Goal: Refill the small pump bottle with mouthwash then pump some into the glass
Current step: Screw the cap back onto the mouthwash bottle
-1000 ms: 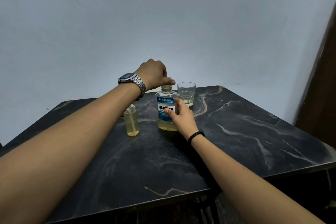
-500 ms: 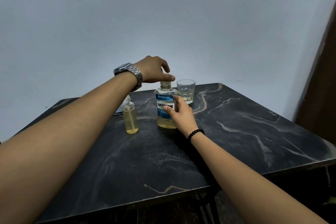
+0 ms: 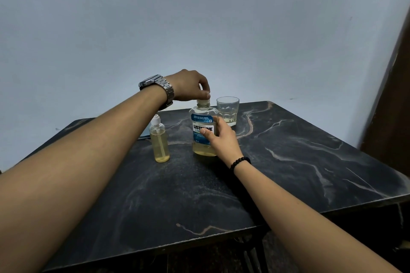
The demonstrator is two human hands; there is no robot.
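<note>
Head view. My right hand (image 3: 221, 137) is wrapped around the side of the mouthwash bottle (image 3: 203, 131), thumb across the label, holding it upright on the dark marbled table (image 3: 288, 162). The label reads "LISTERINE" in bold dark letters on white, partly covered by my thumb; below it I can read "COO", the rest hidden. The blue band above carries small white print too fine to read. The bottle holds pale yellow liquid at its bottom.

My left hand (image 3: 190, 86) is curled over the bottle's top, fingertips pinched on the cap (image 3: 203, 102). A metal watch (image 3: 158, 86) sits on that wrist; a black bead bracelet (image 3: 240, 162) on my right.

The small pump bottle (image 3: 159, 142) stands upright just left of the mouthwash bottle, apart from it, pump head fitted, filled with yellowish liquid. The glass (image 3: 227, 109) stands behind and right, a little pale liquid at its base. A blue flat object (image 3: 145, 135) lies behind the pump bottle, largely hidden.
</note>
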